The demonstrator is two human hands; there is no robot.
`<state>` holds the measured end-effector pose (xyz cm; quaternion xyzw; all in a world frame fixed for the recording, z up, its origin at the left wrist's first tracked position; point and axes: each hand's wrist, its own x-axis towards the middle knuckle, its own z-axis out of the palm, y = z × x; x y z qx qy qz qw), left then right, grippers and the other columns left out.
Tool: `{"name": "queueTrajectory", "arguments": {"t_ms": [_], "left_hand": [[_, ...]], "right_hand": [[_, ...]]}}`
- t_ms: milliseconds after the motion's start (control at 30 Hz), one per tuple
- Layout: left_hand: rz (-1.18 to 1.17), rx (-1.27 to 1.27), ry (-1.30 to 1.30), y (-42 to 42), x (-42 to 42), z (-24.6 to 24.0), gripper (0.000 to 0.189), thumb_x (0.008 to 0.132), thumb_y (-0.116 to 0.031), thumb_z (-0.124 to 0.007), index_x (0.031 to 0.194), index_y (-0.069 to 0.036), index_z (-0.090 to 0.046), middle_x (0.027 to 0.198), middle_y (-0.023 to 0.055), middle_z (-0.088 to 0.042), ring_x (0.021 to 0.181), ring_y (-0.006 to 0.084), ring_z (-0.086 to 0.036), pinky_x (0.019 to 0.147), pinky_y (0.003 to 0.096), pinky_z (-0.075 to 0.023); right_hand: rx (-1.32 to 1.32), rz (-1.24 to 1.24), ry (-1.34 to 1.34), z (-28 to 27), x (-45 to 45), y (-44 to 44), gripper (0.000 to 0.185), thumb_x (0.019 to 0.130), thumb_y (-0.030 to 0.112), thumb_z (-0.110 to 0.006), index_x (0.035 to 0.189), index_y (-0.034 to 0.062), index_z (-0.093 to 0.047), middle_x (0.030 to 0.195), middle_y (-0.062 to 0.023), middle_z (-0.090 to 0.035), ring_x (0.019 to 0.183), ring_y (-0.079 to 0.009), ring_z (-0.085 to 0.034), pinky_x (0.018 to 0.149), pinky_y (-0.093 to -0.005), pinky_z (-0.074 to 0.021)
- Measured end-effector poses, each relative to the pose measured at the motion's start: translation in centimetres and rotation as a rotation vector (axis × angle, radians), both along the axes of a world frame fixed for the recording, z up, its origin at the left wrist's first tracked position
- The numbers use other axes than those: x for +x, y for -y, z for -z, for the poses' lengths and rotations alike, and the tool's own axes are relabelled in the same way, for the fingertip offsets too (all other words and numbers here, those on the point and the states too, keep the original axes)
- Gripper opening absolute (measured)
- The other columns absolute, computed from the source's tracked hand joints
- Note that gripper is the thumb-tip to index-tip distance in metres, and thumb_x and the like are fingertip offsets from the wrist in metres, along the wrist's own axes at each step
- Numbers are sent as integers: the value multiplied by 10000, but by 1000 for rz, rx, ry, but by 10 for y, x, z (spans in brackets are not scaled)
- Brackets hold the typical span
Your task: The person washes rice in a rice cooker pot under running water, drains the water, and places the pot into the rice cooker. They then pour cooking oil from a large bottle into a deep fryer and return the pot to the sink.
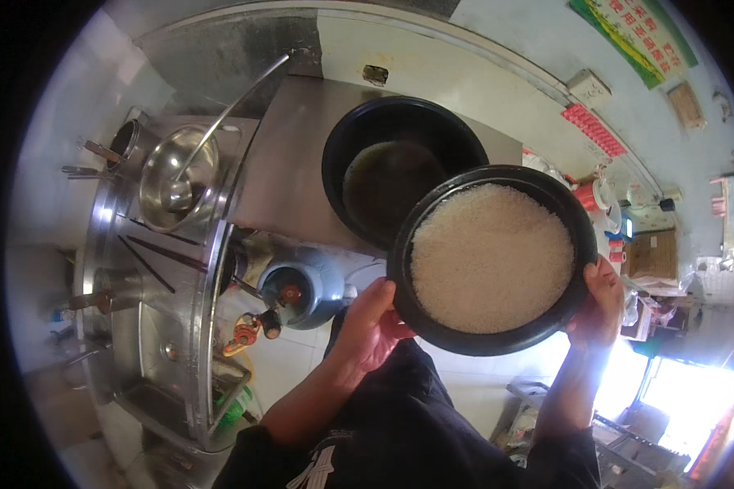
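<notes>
Between my two hands is a round black bowl filled with white rice grains. My left hand grips the bowl's left rim, thumb on top. On the opposite side, my right hand holds the rim with its fingers partly hidden beneath. Behind the bowl, a larger black basin stands on a brown-grey countertop. Dark liquid covers the basin's bottom. The rice bowl overlaps the basin's near right edge in view; whether they touch I cannot tell.
At left, a stainless steel counter carries a metal bowl with a long-handled ladle and a sink. A blue gas cylinder with a red-orange regulator stands below. Shelving is at lower right.
</notes>
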<state>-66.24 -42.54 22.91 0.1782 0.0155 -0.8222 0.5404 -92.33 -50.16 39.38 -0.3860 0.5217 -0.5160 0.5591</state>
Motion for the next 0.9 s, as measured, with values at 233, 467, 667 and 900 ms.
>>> {"name": "queueTrajectory", "arguments": {"t_ms": [233,467,667,900], "left_hand": [[32,330,-374,57,-38,20,332,1037,-243,-494,1239,8,-574,1224,134,-657,1143,241,-628,1007,384,-519],[38,422,-546,82,-68,60,343,1036,-313,-482,1241,-53,-575,1242,91,-646,1110,222,-635,933,370,-544],[84,344,-683,90,-69,81,339,1035,-318,-479,1217,-54,-589,1206,88,-659,1098,227,-649,905,374,-569],[195,500,-629,106,-59,60,270,1001,-326,-531,967,-90,-657,778,55,-675,652,176,-646,547,278,-530]], "right_hand": [[120,-75,-195,-27,40,85,168,943,127,-589,907,-38,-582,648,-86,-649,429,-121,-597,353,-202,-456],[235,-161,-310,-32,69,139,160,944,121,-583,890,-30,-592,653,-76,-645,457,-99,-597,384,-195,-484],[298,-224,-388,-29,86,155,182,947,133,-594,911,-46,-603,695,-98,-666,527,-139,-650,432,-211,-521],[265,-383,-619,-25,138,167,165,961,125,-581,994,-35,-601,747,-102,-681,593,-155,-678,500,-239,-552]]}}
